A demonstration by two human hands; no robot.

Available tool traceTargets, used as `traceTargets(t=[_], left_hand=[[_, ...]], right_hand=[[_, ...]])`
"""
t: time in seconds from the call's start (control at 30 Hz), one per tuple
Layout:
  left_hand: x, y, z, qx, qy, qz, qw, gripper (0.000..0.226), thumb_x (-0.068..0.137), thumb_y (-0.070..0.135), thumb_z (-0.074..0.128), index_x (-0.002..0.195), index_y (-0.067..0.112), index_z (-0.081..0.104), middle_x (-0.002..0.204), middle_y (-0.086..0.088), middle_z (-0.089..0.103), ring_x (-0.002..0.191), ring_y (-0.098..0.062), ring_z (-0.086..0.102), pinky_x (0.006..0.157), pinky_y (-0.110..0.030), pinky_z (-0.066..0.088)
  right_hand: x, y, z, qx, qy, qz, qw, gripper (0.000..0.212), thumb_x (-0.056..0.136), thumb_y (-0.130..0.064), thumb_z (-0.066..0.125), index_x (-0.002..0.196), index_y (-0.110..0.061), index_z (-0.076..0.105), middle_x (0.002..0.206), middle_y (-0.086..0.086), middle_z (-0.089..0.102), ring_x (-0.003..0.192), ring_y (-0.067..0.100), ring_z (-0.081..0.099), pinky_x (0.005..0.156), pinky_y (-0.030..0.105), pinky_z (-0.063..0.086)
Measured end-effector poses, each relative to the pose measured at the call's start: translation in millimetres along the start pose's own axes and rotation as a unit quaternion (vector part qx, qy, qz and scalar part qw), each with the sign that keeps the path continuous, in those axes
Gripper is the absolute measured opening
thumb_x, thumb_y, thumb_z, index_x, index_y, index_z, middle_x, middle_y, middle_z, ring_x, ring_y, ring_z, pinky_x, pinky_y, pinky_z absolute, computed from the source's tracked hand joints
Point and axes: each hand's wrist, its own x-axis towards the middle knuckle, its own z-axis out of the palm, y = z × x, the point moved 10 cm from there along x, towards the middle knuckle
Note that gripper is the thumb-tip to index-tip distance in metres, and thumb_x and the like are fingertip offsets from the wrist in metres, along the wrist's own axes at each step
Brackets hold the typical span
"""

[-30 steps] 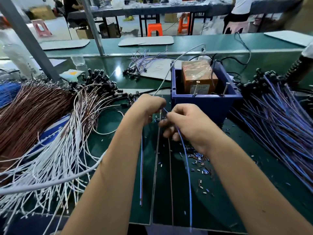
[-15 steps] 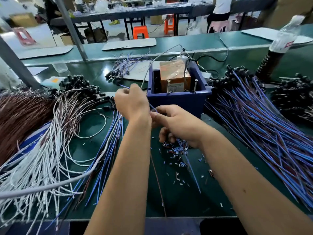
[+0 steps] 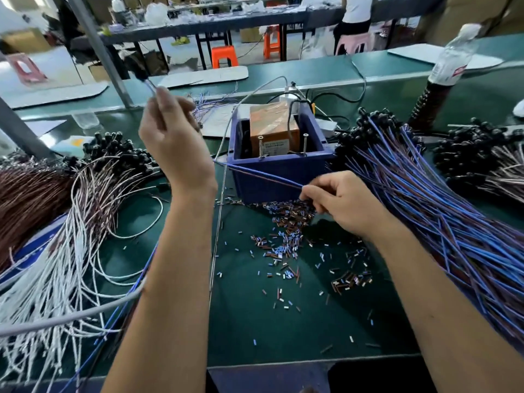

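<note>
My left hand [image 3: 173, 137] is raised over the bench and pinches the upper end of a thin blue-and-brown wire pair [image 3: 255, 173] near its black tip. The pair runs taut down to my right hand [image 3: 337, 202], which pinches its other end just in front of the blue plastic box [image 3: 278, 177]. Inside that box sits an orange-brown device [image 3: 273, 123] with two upright screws. Below my right hand lies a scatter of short cut insulation bits [image 3: 286, 236] on the green mat.
A big fan of blue and purple wires [image 3: 439, 222] with black tips lies at the right. White wires [image 3: 56, 265] and brown wires [image 3: 25, 199] pile at the left. A dark bottle [image 3: 436, 86] stands at the back right. A grey cable [image 3: 71, 316] crosses the left forearm.
My left hand has risen up and away to the left, drawing the wire pair taut. My right hand has shifted right, still in front of the blue box. The view has tilted up and right.
</note>
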Motion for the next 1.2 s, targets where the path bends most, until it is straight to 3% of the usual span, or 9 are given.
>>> traceTargets(t=[0.1,0.17,0.3,0.4,0.5,0.57,0.8,1.07,1.2], left_hand=[[-54,21,36,0.182,-0.130,0.234,0.946,0.030,0.106,0.017,0.048,0.078,0.009,0.056,0.066,0.011,0.050,0.056,-0.004,0.042,0.050,-0.035,0.035],[-94,5,61,0.271,-0.239,0.294,0.885,0.028,0.106,0.017,0.052,0.082,0.005,0.062,0.074,0.006,0.056,0.063,-0.010,0.048,0.053,-0.037,0.041],[-133,-35,77,0.316,-0.383,0.264,0.827,0.023,0.107,0.022,0.053,0.109,0.007,0.070,0.100,-0.002,0.072,0.086,-0.026,0.070,0.067,-0.045,0.055],[-135,-52,73,0.341,-0.409,0.242,0.811,0.023,0.108,0.025,0.052,0.099,0.010,0.067,0.085,0.001,0.068,0.077,-0.029,0.065,0.061,-0.045,0.050],[-126,-58,62,0.347,-0.391,0.236,0.819,0.029,0.107,0.027,0.055,0.082,0.012,0.056,0.074,0.003,0.053,0.067,-0.027,0.052,0.058,-0.045,0.044],[-119,-61,53,0.344,-0.368,0.219,0.835,0.030,0.105,0.026,0.059,0.078,0.013,0.055,0.072,0.005,0.048,0.064,-0.023,0.048,0.057,-0.043,0.041],[-112,-72,49,0.254,-0.371,0.122,0.885,0.008,0.095,0.017,0.074,0.089,0.013,0.074,0.081,0.007,0.069,0.078,-0.011,0.065,0.070,-0.031,0.052],[-110,-94,43,0.226,-0.385,-0.010,0.895,0.017,0.093,0.018,0.071,0.077,0.016,0.069,0.064,0.003,0.062,0.061,-0.006,0.052,0.060,-0.027,0.044],[-86,-100,24,0.212,-0.325,-0.053,0.920,0.018,0.093,0.025,0.069,0.075,0.020,0.070,0.061,0.011,0.061,0.057,-0.001,0.048,0.057,-0.019,0.039]], right_hand=[[-6,-3,-12,-0.079,0.098,-0.073,0.989,0.019,0.102,-0.022,0.068,0.087,-0.014,0.077,0.058,-0.011,0.060,0.050,0.004,0.051,0.054,0.018,0.039],[-9,-12,-4,-0.105,0.101,-0.114,0.983,0.016,0.101,-0.022,0.069,0.092,-0.011,0.077,0.064,-0.012,0.061,0.057,0.006,0.054,0.059,0.027,0.045],[-16,-27,3,-0.075,0.095,-0.181,0.976,0.018,0.101,-0.020,0.067,0.085,-0.026,0.072,0.064,-0.019,0.056,0.058,0.001,0.054,0.057,0.024,0.042],[-14,-21,3,-0.039,0.082,-0.149,0.985,0.020,0.099,-0.029,0.066,0.083,-0.041,0.065,0.064,-0.015,0.063,0.061,0.002,0.060,0.060,0.022,0.046],[-11,-7,-7,0.006,0.110,-0.109,0.988,0.014,0.093,-0.034,0.077,0.082,-0.025,0.076,0.069,-0.009,0.073,0.064,0.005,0.068,0.065,0.020,0.051],[-10,4,-12,0.066,0.120,-0.076,0.988,0.013,0.093,-0.033,0.078,0.083,-0.024,0.078,0.069,-0.006,0.075,0.056,0.005,0.064,0.057,0.019,0.050],[-10,15,-2,0.172,0.099,-0.027,0.980,0.022,0.096,-0.028,0.076,0.076,-0.018,0.077,0.066,0.006,0.074,0.042,0.013,0.056,0.041,0.025,0.047],[-13,19,-6,0.218,0.085,-0.004,0.972,0.030,0.089,-0.031,0.080,0.071,-0.009,0.074,0.060,0.011,0.069,0.041,0.015,0.055,0.039,0.025,0.046],[-16,28,-28,0.264,0.148,-0.005,0.953,0.029,0.089,-0.036,0.078,0.074,-0.011,0.077,0.060,0.009,0.068,0.042,0.014,0.053,0.041,0.024,0.045]])
